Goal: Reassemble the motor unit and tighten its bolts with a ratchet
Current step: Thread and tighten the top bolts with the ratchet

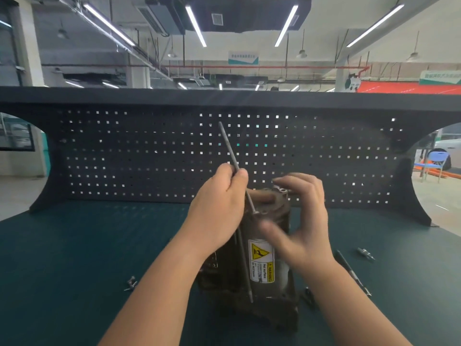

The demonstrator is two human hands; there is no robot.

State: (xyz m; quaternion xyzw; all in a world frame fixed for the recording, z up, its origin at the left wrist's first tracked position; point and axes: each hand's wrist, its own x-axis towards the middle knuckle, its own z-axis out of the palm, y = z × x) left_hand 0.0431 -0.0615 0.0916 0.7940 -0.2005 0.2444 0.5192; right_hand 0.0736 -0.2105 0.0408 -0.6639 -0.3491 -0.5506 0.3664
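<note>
Where a dark green bench mat (74,258) meets a black pegboard (149,151), motor (262,258) standing upright mid-bench, left hand (219,208) pinching a long bolt (229,148), right hand (301,221) blurred, fingers spread around the motor's top, strip-lit workshop behind

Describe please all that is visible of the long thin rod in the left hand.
The long rod is thin, straight, grey and looks like metal. The left hand pinches it near the middle. It tilts, upper end leaning left before the pegboard. Its lower end meets the top of the upright motor unit, seemingly entering a hole.
</note>
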